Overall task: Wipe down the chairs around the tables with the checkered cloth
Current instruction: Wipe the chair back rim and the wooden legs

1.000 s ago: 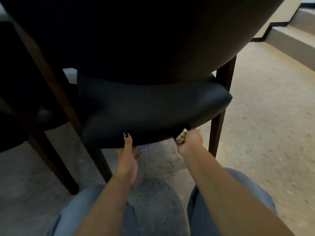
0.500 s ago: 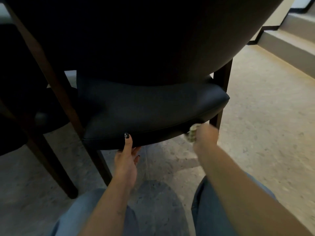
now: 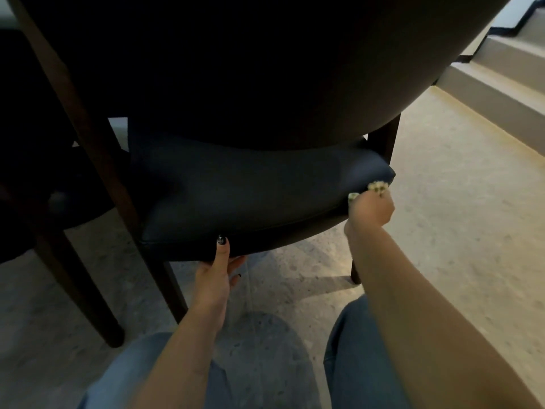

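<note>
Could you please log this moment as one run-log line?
left hand grips seat edge | right hand presses checkered cloth on seat corner

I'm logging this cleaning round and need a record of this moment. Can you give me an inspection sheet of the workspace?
Surface: speckled floor, bare where seen.
Job's things: dark padded chair, seat edge facing the camera; checkered cloth bunched at the seat's right front corner.
Clutter: nothing seen.
Hands: left hand grips the seat's front edge, thumb on top; right hand holds the cloth against the corner.
Cables: nothing seen.
Surroundings: second dark chair at left; steps at upper right; person's jeans below.
</note>
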Demonstrator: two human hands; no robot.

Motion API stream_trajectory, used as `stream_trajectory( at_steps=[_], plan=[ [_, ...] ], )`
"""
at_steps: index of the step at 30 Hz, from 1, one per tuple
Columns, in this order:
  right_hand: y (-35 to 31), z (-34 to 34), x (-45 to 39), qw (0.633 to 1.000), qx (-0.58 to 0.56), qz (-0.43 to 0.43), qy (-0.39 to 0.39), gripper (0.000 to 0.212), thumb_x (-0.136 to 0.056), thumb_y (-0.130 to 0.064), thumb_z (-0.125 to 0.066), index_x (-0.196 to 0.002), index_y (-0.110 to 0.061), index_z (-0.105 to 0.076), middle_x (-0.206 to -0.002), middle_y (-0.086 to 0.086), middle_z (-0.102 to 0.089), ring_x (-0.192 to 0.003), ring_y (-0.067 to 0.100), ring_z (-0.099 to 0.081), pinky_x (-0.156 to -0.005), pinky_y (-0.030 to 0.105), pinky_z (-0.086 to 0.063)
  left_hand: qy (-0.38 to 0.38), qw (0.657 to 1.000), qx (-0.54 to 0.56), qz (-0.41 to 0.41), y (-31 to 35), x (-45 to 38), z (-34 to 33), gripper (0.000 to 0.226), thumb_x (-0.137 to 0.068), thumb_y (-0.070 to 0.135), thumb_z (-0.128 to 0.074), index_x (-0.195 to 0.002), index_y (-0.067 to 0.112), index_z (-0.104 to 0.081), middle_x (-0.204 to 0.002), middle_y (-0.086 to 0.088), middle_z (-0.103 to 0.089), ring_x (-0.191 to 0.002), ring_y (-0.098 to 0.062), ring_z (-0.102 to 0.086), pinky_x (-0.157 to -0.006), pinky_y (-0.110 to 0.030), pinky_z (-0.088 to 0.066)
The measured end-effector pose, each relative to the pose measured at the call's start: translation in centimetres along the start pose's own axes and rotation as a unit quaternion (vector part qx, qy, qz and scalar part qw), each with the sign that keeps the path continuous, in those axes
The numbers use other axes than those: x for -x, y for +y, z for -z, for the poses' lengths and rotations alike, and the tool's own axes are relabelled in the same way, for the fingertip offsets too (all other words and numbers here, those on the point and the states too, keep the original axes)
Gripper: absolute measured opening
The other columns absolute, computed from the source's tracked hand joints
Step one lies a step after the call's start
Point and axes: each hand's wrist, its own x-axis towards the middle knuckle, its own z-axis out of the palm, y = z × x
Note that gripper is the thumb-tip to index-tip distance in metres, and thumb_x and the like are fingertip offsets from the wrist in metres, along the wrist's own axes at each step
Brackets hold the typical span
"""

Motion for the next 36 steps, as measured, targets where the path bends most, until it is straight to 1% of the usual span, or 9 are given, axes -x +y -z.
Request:
stream_trajectory(
  at_steps=[5, 8, 12, 15, 18, 21, 24, 26, 36],
  plan=[
    [4.1, -0.5, 7.8, 0.990, 0.008, -0.136, -0.038, 0.026, -0.098, -0.009, -0.039, -0.118, -0.009, -0.055, -0.093, 0.007, -0.057, -0.085, 0.021, -0.058, -0.075, 0.033, -0.051, -0.005, 1.000, 0.000, 0.000, -0.3, -0.4, 0.2, 0.092, -0.062, 0.069, -0.060, -0.138, 0.019, -0.045, -0.117, 0.002, -0.069, -0.100, -0.007, -0.068, -0.095, -0.039, -0.047],
    [7.2, -1.7, 14.4, 0.990, 0.002, -0.112, -0.085, 0.039, -0.094, -0.002, -0.037, -0.129, -0.008, -0.051, -0.115, 0.014, -0.061, -0.102, 0.029, -0.061, -0.087, 0.040, -0.053, 0.004, 1.000, -0.008, 0.003, -0.2, -0.4, 0.5, 0.091, -0.058, 0.072, -0.061, -0.130, 0.016, -0.052, -0.117, -0.001, -0.069, -0.100, -0.010, -0.069, -0.082, -0.032, -0.050],
    [7.6, -0.3, 20.0, 0.966, -0.063, -0.160, -0.191, 0.028, -0.099, -0.012, -0.042, -0.119, -0.013, -0.061, -0.090, 0.005, -0.069, -0.071, 0.010, -0.066, -0.057, 0.019, -0.052, -0.010, 1.000, -0.024, 0.018, 0.2, -0.2, 1.4, 0.082, -0.057, 0.075, -0.063, -0.114, 0.016, -0.064, -0.103, -0.001, -0.075, -0.097, -0.016, -0.071, -0.088, -0.036, -0.053],
    [6.8, 3.1, 21.7, 0.964, -0.058, -0.060, -0.254, 0.034, -0.095, -0.011, -0.045, -0.121, -0.026, -0.063, -0.108, -0.006, -0.070, -0.098, 0.008, -0.066, -0.081, 0.021, -0.054, 0.034, 0.998, 0.047, 0.028, 1.0, -0.1, 2.1, 0.066, -0.069, 0.071, -0.059, -0.111, 0.020, -0.062, -0.109, 0.000, -0.072, -0.101, -0.014, -0.068, -0.091, -0.038, -0.051],
    [6.0, 4.8, 22.1, 0.924, -0.030, 0.208, -0.321, 0.054, -0.093, -0.010, -0.043, -0.144, -0.027, -0.040, -0.137, -0.018, -0.051, -0.127, -0.003, -0.046, -0.104, 0.019, -0.041, 0.085, 0.971, 0.219, 0.040, 2.5, -0.9, 3.9, 0.057, -0.086, 0.069, -0.045, -0.119, 0.024, -0.058, -0.114, 0.000, -0.066, -0.104, -0.018, -0.062, -0.090, -0.039, -0.046],
    [6.0, 2.4, 20.9, 0.724, 0.078, 0.539, -0.423, 0.050, -0.094, -0.002, -0.036, -0.144, -0.001, -0.033, -0.151, 0.008, -0.034, -0.142, 0.022, -0.031, -0.115, 0.035, -0.029, 0.045, 0.946, 0.317, 0.052, 3.0, -1.0, 5.7, 0.064, -0.088, 0.070, -0.039, -0.120, 0.018, -0.059, -0.126, -0.009, -0.063, -0.117, -0.027, -0.058, -0.103, -0.044, -0.042],
    [6.6, -1.8, 18.1, 0.370, 0.228, 0.798, -0.418, 0.036, -0.100, -0.006, -0.038, -0.134, 0.003, -0.046, -0.143, 0.021, -0.043, -0.138, 0.035, -0.034, -0.115, 0.048, -0.028, -0.025, 0.952, 0.302, 0.045, 2.8, -0.6, 6.5, 0.066, -0.092, 0.065, -0.036, -0.129, 0.016, -0.059, -0.127, -0.008, -0.065, -0.119, -0.025, -0.060, -0.104, -0.043, -0.041],
    [6.8, -3.5, 16.1, 0.188, 0.288, 0.865, -0.365, 0.037, -0.100, -0.010, -0.041, -0.136, -0.004, -0.050, -0.144, 0.015, -0.045, -0.138, 0.032, -0.036, -0.113, 0.046, -0.031, -0.028, 0.958, 0.282, 0.043, 2.7, -0.7, 6.8, 0.063, -0.091, 0.065, -0.038, -0.125, 0.018, -0.064, -0.124, -0.006, -0.067, -0.116, -0.022, -0.062, -0.105, -0.043, -0.041],
    [2.8, -2.5, 9.9, -0.115, 0.329, 0.875, -0.336, 0.037, -0.088, -0.019, -0.058, -0.123, -0.009, -0.063, -0.138, 0.008, -0.054, -0.133, 0.021, -0.044, -0.114, 0.040, -0.023, 0.051, 0.969, 0.242, 0.027, 2.1, -1.6, 6.5, 0.067, -0.089, 0.067, -0.040, -0.130, 0.017, -0.057, -0.121, -0.006, -0.066, -0.109, -0.023, -0.063, -0.093, -0.043, -0.049]
  ],
)
